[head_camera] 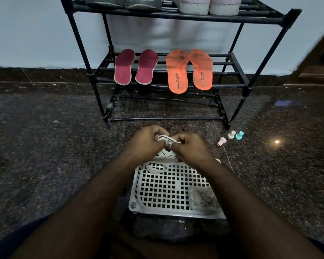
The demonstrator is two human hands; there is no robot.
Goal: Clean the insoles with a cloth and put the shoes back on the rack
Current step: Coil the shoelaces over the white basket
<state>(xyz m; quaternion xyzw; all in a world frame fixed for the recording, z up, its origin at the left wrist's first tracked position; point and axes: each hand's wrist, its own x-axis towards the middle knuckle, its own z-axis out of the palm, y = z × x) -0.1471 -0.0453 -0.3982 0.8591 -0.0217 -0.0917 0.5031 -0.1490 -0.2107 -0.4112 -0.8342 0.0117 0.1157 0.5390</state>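
Both grips meet at mid-frame: the left hand and right hand have fingers curled round a bundle of white laces, above the far edge of a white perforated tray on the floor. Higher up, red insoles and orange insoles lie on the black rack; shoes sit on its top shelf.

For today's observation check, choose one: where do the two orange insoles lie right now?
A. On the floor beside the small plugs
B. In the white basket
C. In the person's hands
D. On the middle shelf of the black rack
D: the orange insoles lie on the black rack's middle shelf, right of the red insoles.
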